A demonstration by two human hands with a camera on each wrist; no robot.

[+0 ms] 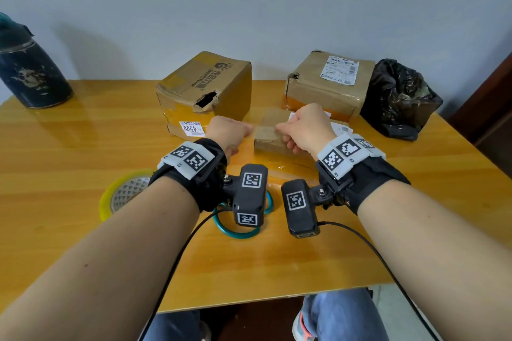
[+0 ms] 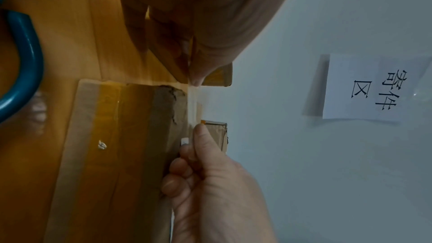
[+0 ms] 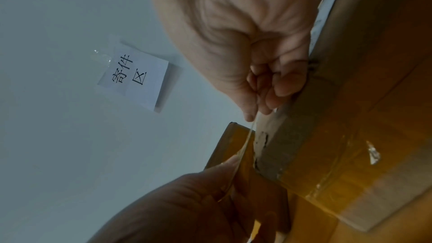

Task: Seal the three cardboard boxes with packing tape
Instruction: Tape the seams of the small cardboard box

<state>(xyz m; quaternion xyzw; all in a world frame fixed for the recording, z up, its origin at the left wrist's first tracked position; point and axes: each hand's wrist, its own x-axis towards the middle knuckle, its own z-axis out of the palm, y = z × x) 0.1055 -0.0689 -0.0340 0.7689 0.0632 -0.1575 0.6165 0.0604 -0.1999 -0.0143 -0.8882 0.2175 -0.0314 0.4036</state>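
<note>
Strip of tape (image 2: 192,103) stretched taut between both hands, just over the small flat box (image 1: 273,135).

Nearest: tape roll (image 1: 122,196) on the table (image 1: 83,230). Left hand (image 1: 225,133) and right hand (image 1: 307,126) curled, each pinching one end. Beyond: torn box (image 1: 205,86) and labelled box (image 1: 329,80), apparently closed; contents unseen.

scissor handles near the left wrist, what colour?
Teal. The scissor handles show best in the head view, partly hidden under the wrist cameras.
</note>
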